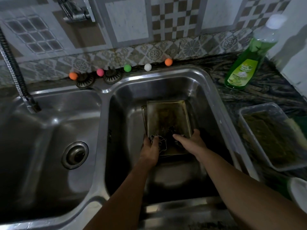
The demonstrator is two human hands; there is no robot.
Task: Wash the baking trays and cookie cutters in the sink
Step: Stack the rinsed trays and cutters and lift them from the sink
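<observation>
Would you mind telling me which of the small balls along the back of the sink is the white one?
The white ball, second from the right, between the green ball and the right-hand orange ball.

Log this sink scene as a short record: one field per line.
basin in use: right basin
tray: stained tray on the basin floor, a second tray edge showing at its left
left hand: left hand holds a wire cutter at the tray's near edge
right hand: right hand lies on the tray's near right corner, fingers straight
soap: green bottle on the counter, right of the sink
water: none seen running
</observation>
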